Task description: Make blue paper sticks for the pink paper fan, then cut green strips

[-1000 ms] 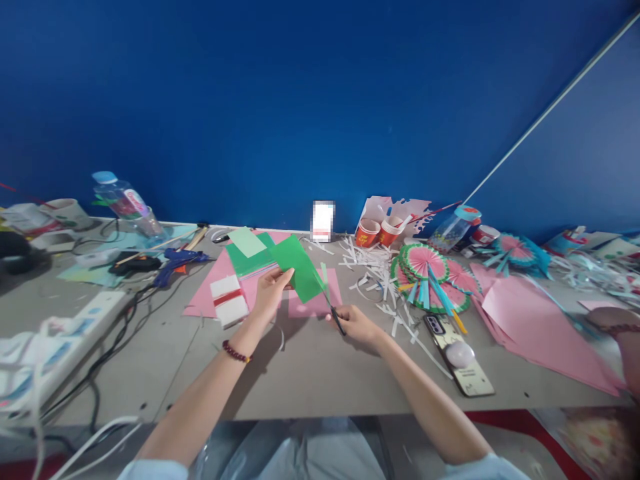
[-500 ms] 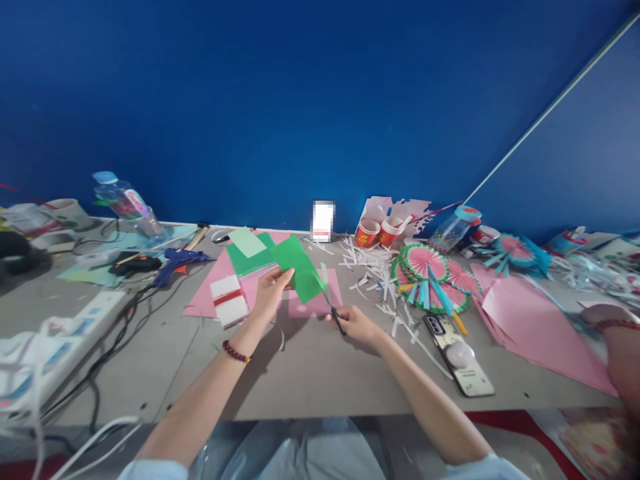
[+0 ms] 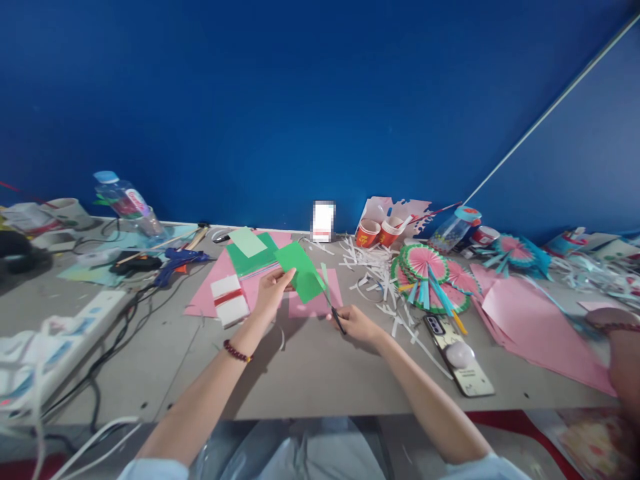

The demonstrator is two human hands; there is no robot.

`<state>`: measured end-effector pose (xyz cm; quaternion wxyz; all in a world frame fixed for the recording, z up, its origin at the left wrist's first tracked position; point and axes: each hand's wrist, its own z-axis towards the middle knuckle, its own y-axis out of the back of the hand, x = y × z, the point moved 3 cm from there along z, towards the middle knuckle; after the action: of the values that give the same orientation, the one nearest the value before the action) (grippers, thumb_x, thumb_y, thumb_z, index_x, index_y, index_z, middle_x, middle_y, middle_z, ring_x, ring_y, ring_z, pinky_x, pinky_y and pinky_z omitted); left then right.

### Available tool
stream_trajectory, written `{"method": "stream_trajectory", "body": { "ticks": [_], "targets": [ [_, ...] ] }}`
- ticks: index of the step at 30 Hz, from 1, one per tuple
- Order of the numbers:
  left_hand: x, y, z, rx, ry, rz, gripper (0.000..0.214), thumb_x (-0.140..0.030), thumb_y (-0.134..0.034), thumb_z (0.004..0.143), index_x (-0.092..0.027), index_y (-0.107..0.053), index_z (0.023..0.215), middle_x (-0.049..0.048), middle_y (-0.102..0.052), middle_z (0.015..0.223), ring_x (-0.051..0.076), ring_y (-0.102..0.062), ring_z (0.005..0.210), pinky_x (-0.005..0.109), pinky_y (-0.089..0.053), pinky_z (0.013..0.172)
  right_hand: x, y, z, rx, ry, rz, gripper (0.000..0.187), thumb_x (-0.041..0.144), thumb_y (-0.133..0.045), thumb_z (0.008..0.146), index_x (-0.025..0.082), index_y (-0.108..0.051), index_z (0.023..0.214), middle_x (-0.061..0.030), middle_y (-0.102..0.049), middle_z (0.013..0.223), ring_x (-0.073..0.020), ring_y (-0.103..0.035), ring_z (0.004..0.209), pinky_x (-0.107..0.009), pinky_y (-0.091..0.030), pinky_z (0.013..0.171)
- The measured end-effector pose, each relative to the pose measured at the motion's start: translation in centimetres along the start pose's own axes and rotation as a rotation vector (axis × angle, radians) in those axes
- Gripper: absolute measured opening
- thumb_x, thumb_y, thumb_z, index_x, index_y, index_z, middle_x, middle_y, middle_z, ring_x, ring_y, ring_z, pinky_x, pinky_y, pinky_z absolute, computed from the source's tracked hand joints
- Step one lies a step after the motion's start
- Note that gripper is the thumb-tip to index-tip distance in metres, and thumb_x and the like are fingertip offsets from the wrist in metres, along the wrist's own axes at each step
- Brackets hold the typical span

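My left hand (image 3: 273, 291) pinches the left edge of a bright green sheet of paper (image 3: 301, 272), held up above the table. In my right hand (image 3: 356, 325) is a pair of scissors (image 3: 337, 319) with dark handles. The blades point up and away, along the sheet's right edge, where a narrow green strip stands partly apart. Below the sheet lies a pink paper (image 3: 315, 308). To the left, a darker green sheet (image 3: 253, 257) and a pale green piece (image 3: 247, 243) rest on more pink paper (image 3: 200, 300), with a white block with a red band (image 3: 230, 301) close by.
White paper scraps (image 3: 373, 270) and watermelon-patterned paper fans (image 3: 425, 267) lie to the right, near a phone (image 3: 465, 367). Red paper cups (image 3: 367, 233) stand by the wall. At left are a blue glue gun (image 3: 180, 260), a bottle (image 3: 127, 203) and a power strip (image 3: 65, 343). Another person's arm (image 3: 623, 347) reaches in at right.
The green sheet has shifted and tilted slightly, its upper edge now lower. Both my hands stay nearly in place, and the scissors remain at the sheet's right edge.
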<state>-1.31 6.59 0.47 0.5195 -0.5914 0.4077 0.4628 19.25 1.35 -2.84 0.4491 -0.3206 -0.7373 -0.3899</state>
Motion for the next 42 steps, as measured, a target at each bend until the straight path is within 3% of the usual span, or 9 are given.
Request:
{"method": "stream_trajectory", "body": {
  "ticks": [8,17,33,42],
  "targets": [
    [0.2,-0.3,-0.1,0.028,0.057,0.002,0.042,-0.044,-0.079,0.053,-0.013,-0.071,0.080,0.0049,-0.070,0.067,0.017,-0.065,0.059,0.030,-0.055,0.062,0.0,0.0,0.0,0.002,0.005,0.041,0.051,0.061,-0.052,0.075,0.020,-0.033,0.054,0.0087,-0.023,0.047,-0.0044,-0.021,0.042,-0.021,-0.014,0.041],
    [0.4,-0.2,0.0,0.038,0.063,0.000,0.045,-0.046,-0.079,0.052,-0.011,-0.071,0.079,0.0067,-0.071,0.068,0.017,-0.065,0.060,0.031,-0.054,0.063,0.6,-0.1,-0.3,0.100,0.021,0.155,0.053,0.062,-0.053,0.076,0.019,-0.035,0.051,0.0083,-0.026,0.044,-0.0044,-0.020,0.041,-0.022,-0.012,0.042],
    [0.8,-0.9,-0.6,0.086,0.084,0.032,0.043,-0.046,-0.081,0.049,-0.013,-0.072,0.075,0.0068,-0.072,0.070,0.018,-0.064,0.059,0.030,-0.054,0.059,0.8,-0.1,-0.2,0.122,0.054,0.141,0.053,0.063,-0.050,0.076,0.018,-0.040,0.052,0.0065,-0.032,0.046,-0.0056,-0.025,0.043,-0.022,-0.018,0.043],
    [0.9,-1.0,-0.5,0.092,0.091,0.006,0.043,-0.045,-0.081,0.049,-0.013,-0.071,0.075,0.0062,-0.071,0.068,0.017,-0.064,0.058,0.030,-0.054,0.060,1.1,-0.2,-0.5,0.106,0.035,0.130,0.053,0.063,-0.049,0.077,0.018,-0.038,0.052,0.0070,-0.029,0.045,-0.0056,-0.023,0.043,-0.022,-0.015,0.042]
  ]
}}
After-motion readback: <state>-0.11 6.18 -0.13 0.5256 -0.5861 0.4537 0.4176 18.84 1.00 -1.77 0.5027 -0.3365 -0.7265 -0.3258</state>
